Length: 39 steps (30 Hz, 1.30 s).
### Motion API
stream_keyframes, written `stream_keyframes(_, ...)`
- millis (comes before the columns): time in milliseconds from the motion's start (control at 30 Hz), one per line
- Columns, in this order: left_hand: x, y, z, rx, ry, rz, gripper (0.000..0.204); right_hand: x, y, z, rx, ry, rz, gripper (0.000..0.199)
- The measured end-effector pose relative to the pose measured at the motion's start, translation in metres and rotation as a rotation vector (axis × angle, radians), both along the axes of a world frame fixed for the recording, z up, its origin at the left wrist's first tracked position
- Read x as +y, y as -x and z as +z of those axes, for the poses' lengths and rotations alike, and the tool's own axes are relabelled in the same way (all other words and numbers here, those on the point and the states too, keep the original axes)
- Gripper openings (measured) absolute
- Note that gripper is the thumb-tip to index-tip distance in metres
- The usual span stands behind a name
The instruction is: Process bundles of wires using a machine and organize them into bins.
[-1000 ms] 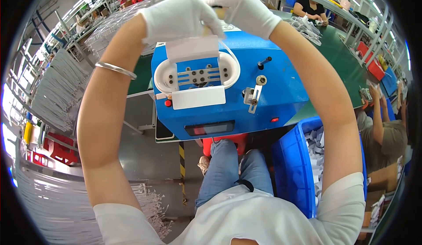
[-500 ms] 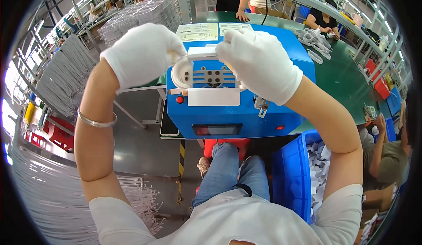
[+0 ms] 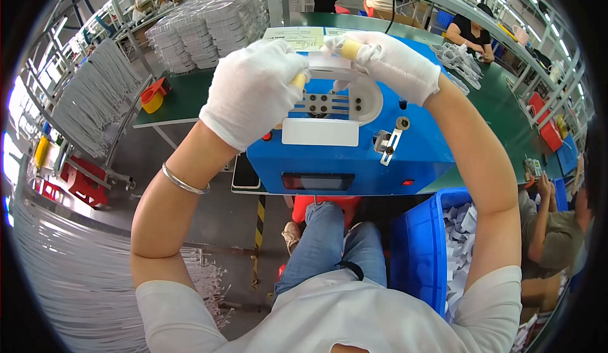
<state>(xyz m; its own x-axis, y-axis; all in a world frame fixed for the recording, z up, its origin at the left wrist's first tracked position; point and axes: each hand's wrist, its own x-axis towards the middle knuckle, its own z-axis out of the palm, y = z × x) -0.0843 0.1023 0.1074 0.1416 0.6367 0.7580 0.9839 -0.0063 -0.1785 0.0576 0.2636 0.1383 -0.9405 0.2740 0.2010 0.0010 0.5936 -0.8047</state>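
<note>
My left hand (image 3: 256, 93), in a white glove, is curled above the left side of a slotted metal fixture (image 3: 320, 104) on a blue machine (image 3: 304, 163). My right hand (image 3: 396, 64), also gloved, is bent in a pinch behind a round white part (image 3: 366, 101) at the fixture's right end. Yellow coverings show at fingertips of both hands. A pale band (image 3: 329, 73) passes between the hands; what either one grips is hidden. A white plate (image 3: 320, 132) sits in front of the fixture. An adjustable metal bracket (image 3: 389, 144) stands to the right.
A blue bin (image 3: 418, 251) of white scraps stands below right. White looped cables (image 3: 459, 64) lie on the green table (image 3: 491, 106). An orange-yellow tape dispenser (image 3: 154, 96) sits at the left. Stacked clear trays (image 3: 209, 26) and hanging pale cables (image 3: 95, 109) are beyond. Other people work nearby.
My left hand has moved right and down; my right hand has shifted slightly and turned, showing its yellow-covered fingertip. The round white part was at the fixture's left end and is now at its right.
</note>
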Motion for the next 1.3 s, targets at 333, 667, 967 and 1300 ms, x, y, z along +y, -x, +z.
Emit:
stream_keyframes(333,0.007,0.002,0.008,-0.434,0.389,0.036,0.042,-0.021,0.0,-0.014,0.346,-0.519,-0.016,0.015)
stream_keyframes(667,0.008,0.009,-0.005,-0.284,0.169,-0.046,0.034,-0.017,0.002,-0.006,0.362,-0.704,0.023,0.015)
stream_keyframes(967,0.006,0.004,0.0,-0.39,0.238,0.011,0.022,-0.031,-0.006,-0.012,0.444,-1.378,0.007,0.01)
stream_keyframes(1300,0.002,0.004,-0.004,-0.398,0.161,-0.022,0.017,-0.018,0.013,-0.005,0.025,-0.548,-0.009,0.023)
